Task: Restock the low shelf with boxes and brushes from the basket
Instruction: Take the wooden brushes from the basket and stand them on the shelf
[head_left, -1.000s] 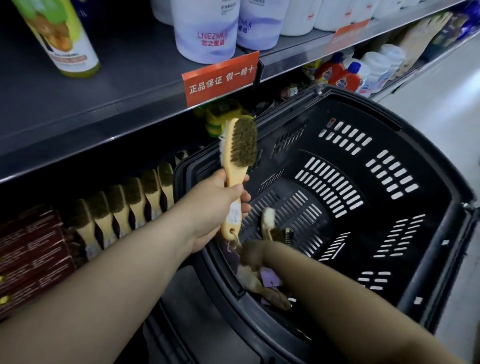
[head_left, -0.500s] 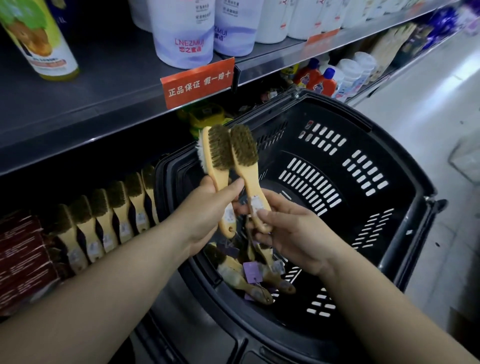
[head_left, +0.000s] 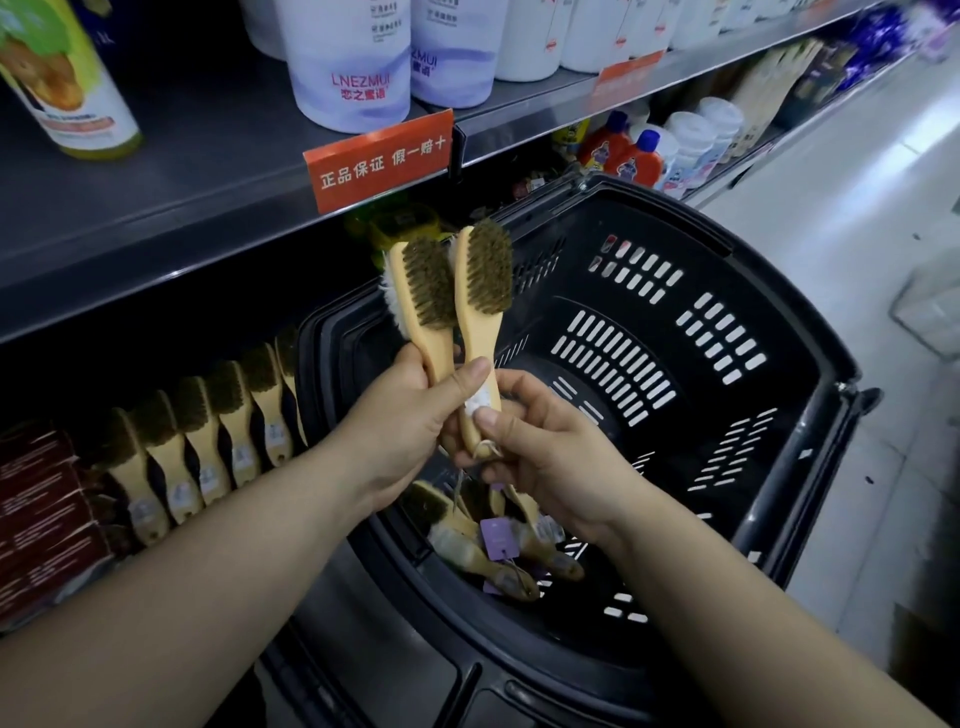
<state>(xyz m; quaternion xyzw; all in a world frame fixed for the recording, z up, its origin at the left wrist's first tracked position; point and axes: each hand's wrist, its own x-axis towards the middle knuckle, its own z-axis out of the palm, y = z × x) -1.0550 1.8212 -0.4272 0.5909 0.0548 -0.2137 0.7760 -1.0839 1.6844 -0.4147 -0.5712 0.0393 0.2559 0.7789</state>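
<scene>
my left hand (head_left: 400, 421) is curled round the handle of the first brush (head_left: 423, 291) and grips it firmly, bristles facing me and head pointing up. my left thumb also reaches across and presses on the handle of the second brush (head_left: 480, 291), which stands just beside the first, their heads touching or nearly so. my right hand (head_left: 545, 447) pinches the lower end of that second handle, thumb on the front over its white sticker and fingers curled behind; a loop of string hangs from the handle end below my thumb. both brushes are held upright over the near edge of the black basket (head_left: 779, 322), in front of the low shelf. more loose brushes (head_left: 498, 545) with a purple tag lie in the basket bottom, under my right wrist. on the low shelf a row of brushes (head_left: 208, 441) stands side by side, and dark red boxes (head_left: 41, 509) are stacked to their left. above them is the upper shelf (head_left: 156, 171) with an orange label (head_left: 379, 161) and white bottles (head_left: 348, 57).
</scene>
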